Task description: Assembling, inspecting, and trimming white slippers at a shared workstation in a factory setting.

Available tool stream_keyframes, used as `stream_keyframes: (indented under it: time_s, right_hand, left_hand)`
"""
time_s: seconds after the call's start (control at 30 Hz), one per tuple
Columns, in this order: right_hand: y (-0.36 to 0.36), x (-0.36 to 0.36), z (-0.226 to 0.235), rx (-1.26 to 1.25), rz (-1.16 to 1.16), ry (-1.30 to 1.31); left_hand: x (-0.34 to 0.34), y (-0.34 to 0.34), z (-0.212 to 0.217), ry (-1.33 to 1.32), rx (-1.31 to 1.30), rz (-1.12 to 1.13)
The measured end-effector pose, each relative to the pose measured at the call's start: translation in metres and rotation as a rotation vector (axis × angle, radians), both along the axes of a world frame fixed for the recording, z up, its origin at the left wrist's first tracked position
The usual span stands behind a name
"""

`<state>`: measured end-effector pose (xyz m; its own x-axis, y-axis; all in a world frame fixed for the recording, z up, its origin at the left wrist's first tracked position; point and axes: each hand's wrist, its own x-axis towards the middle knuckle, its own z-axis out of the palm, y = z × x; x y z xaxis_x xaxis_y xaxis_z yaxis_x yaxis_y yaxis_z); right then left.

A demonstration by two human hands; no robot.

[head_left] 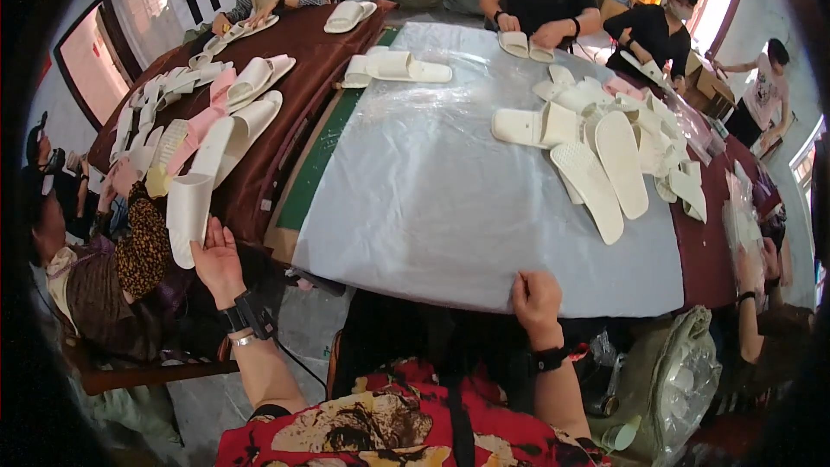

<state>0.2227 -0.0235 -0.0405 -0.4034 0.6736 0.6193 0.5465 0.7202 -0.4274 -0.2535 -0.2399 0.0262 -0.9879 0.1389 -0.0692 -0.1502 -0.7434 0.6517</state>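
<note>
My left hand [218, 261] reaches to the left and grips the heel end of a cream slide slipper [188, 212]. A second cream slipper [246, 134] lies just beyond it on the brown-covered table. My right hand [537, 298] rests in a loose fist at the near edge of the grey-covered table [415, 233], with nothing visible in it. Farther in, to the right, a heap of cream slippers [618, 160] lies with some soles up. One pair of slippers [402, 67] sits at the grey table's far left.
More slippers, some pink [203, 121], crowd the brown table [298, 60]. Co-workers handle slippers across and beside both tables; one person [545, 0] stands opposite. A sack [661, 380] with clear plastic bags stands by my right. A green strip [333, 147] runs between the tabletops.
</note>
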Motion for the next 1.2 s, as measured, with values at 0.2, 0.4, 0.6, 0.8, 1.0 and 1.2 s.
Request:
stream_keyframes:
  time_s: [0.2,0.4,0.6,0.8,1.0,1.2]
  right_hand:
    - [0.004,-0.004,0.001,-0.022,-0.006,0.005]
    - [0.001,0.0,0.004,-0.014,0.017,0.024]
    - [-0.01,0.002,0.016,-0.256,0.057,0.223]
    - [-0.014,-0.005,0.024,-0.401,0.071,0.476]
    - [-0.014,0.001,0.005,-0.59,0.022,0.594]
    - [-0.021,0.031,0.003,-0.293,-0.046,0.233]
  left_hand:
    - [0.026,-0.002,0.011,0.186,-0.051,-0.238]
    - [0.086,0.042,-0.031,0.029,0.074,-0.912]
    - [0.171,0.082,-0.043,0.01,-0.026,-1.283]
    - [0.2,0.085,-0.025,0.201,-0.379,-1.394]
    - [0.162,0.099,-0.026,0.336,-0.714,-1.073]
    - [0.035,0.091,0.027,1.043,-1.031,0.0]
